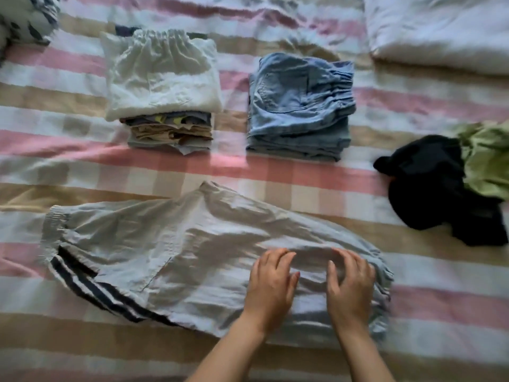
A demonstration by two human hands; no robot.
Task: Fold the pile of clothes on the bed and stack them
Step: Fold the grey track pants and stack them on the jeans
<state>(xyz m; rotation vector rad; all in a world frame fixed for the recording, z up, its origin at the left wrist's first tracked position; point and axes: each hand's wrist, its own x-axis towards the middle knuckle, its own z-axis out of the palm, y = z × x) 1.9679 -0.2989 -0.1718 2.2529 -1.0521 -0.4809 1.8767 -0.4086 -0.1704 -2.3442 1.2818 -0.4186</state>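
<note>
Light grey trousers (170,252) with dark side stripes lie flat across the near part of the bed, waistband to the right. My left hand (271,282) and my right hand (351,285) rest side by side on the right end of the trousers, fingers curled and pressing the cloth. Behind them stand two folded stacks: one topped by a white garment (162,75) over several thin folded pieces, and a blue denim stack (300,106). At the right lie an unfolded black garment (435,188) and a crumpled green garment (487,158).
The bed cover (248,169) is checked in pink, beige and white. A white pillow (440,26) lies at the far right corner. A white cloth with dark marks (24,15) sits at the far left corner.
</note>
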